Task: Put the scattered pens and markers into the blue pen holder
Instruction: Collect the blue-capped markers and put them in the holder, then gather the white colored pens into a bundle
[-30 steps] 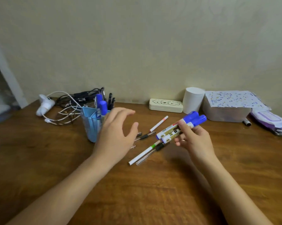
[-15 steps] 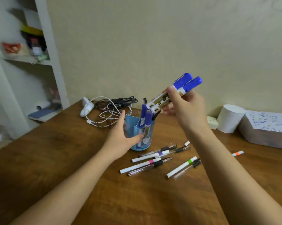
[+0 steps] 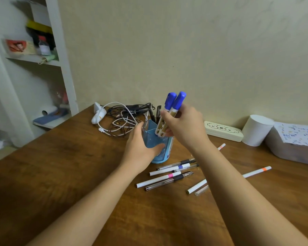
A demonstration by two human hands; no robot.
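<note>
The blue pen holder (image 3: 164, 151) stands on the wooden desk, and my left hand (image 3: 139, 146) is wrapped around its left side. Two blue-capped markers (image 3: 169, 110) are gripped in my right hand (image 3: 184, 127), nearly upright, caps up, their lower ends at the holder's rim. Dark pens (image 3: 155, 112) stick up from the holder's far side. Several pens lie scattered in front of and right of the holder: a pink-banded white pen (image 3: 160, 178), a blue-banded one (image 3: 172, 169), clear pens (image 3: 169, 182), and an orange-banded pen (image 3: 256, 172) farther right.
A tangle of cables with a white charger (image 3: 117, 119) lies behind the holder. A cream case (image 3: 223, 133), a white roll (image 3: 256, 130) and a grey box topped with patterned paper (image 3: 295, 141) line the back right. White shelves (image 3: 34, 59) stand at the left.
My right hand has carried the two markers from mid-air above the desk down to the holder's rim and turned them nearly upright. My left hand went from open beside the holder to grasping it.
</note>
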